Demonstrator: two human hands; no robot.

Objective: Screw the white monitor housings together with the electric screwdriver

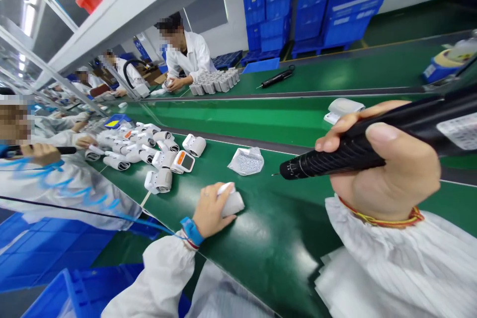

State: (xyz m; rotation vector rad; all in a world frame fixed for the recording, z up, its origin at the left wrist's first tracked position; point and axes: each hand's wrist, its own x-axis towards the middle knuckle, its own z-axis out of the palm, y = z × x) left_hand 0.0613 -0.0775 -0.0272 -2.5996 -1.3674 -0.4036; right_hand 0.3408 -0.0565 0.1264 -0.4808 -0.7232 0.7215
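My right hand (395,164) is wrapped round a black electric screwdriver (328,163), whose thin bit points left above the green bench (268,228). Lower and further left, my left hand (213,208) grips a wrist blood pressure monitor (231,202) with a rolled grey cuff, resting on the bench; its far side is partly covered by my fingers. A blue wrist strap with a cord is on my left wrist. Between the hands and a little beyond lies a clear bag of small screws (246,162). Several similar monitors (162,180) are grouped to the left, one showing an orange-edged screen (183,161).
Another monitor (345,108) sits on the green conveyor (238,121) behind the screwdriver. Across it are a second screwdriver (278,77), rows of grey cuffs (215,82) and a co-worker (188,54). At left, another person's hand (40,154) holds a tool. Blue crates (80,293) stand below.
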